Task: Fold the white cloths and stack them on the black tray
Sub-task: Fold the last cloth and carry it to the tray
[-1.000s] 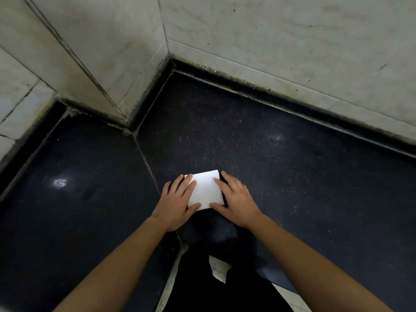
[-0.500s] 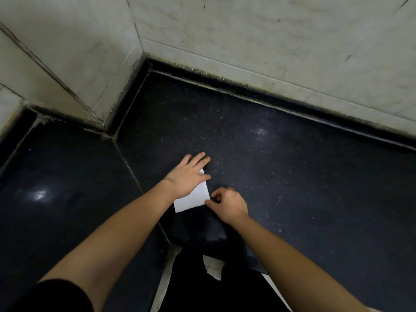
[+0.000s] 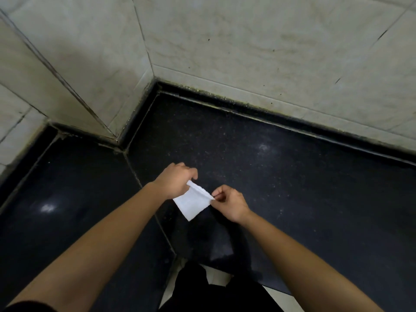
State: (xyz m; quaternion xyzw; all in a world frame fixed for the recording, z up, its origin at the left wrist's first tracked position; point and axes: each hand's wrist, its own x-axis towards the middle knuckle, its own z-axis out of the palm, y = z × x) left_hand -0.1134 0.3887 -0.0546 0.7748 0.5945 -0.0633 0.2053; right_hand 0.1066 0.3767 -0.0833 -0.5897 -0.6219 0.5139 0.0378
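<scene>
White cloth (image 3: 193,202), small folded rectangle, is held up over the dark worktop (image 3: 292,188), not lying flat. Left hand (image 3: 174,180) pinches its far-left corner; right hand (image 3: 230,202) pinches the right corner, both grips closed on cloth. Held edge runs far-left to near-right between the hands; free corner hangs toward the near side. Both hands about equally close. Black tray not in view, can't tell which way it lies. Versus 0.5 s ago: cloth was pressed flat under the left palm, now lifted and pinched.
</scene>
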